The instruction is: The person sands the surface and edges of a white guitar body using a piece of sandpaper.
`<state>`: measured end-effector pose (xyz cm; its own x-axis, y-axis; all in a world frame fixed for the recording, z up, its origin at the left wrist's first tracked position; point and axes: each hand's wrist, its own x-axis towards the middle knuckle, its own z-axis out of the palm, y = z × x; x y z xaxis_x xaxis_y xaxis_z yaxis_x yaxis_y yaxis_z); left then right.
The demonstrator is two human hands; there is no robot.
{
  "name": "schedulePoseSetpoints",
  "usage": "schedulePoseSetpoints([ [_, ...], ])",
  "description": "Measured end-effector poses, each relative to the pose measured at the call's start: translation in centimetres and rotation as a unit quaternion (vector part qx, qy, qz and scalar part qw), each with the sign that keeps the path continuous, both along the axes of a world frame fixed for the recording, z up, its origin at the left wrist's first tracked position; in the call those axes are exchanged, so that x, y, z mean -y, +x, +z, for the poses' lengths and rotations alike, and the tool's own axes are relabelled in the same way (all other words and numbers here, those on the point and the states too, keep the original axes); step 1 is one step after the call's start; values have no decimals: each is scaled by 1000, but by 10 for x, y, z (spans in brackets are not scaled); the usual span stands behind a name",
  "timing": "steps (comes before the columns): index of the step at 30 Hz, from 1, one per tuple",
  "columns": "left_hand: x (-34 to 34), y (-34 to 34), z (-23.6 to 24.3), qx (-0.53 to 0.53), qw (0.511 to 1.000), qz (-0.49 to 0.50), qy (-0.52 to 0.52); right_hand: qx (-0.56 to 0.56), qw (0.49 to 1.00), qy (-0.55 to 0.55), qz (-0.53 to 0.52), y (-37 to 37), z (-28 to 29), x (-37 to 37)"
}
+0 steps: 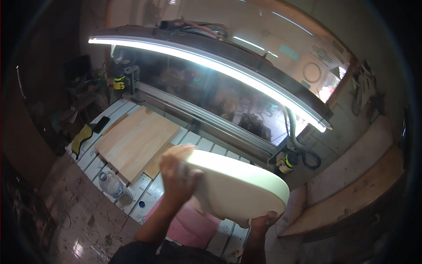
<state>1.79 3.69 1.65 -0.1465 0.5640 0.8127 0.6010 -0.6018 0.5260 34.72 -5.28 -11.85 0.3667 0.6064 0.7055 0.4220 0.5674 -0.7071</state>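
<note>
Held up over the table is a pale cream guitar body (239,191), thick and rounded at its edge, tilted so that its flat face turns toward me. My left hand (178,174) is closed on its left end, slightly blurred. With my right hand (265,221) I grip its lower right edge, the thumb lying on the face. Part of the lower outline is cut in with curves. Below it a pink sheet (193,226) lies on the slotted white table (147,189), partly hidden by my left forearm and the guitar body.
A wide wooden board (136,141) lies on the table's left side. Near it are a clear plastic bottle (115,188), a blue cap (142,204), a yellow-and-black strip (81,140) and a dark phone-like object (101,125). A metal gantry with a light tube (211,64) spans the far side.
</note>
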Motion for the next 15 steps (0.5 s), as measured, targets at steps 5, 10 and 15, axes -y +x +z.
schedulePoseSetpoints([
  [5,-29,-50,-67,231,956,-138,-116,-282,956,38,68,-76,62,2],
  [10,-9,-21,-15,190,967,-134,-105,-204,977,32,-43,-87,92,6],
  [15,29,33,62,-107,989,-101,21,-161,986,14,-51,-82,76,5],
])
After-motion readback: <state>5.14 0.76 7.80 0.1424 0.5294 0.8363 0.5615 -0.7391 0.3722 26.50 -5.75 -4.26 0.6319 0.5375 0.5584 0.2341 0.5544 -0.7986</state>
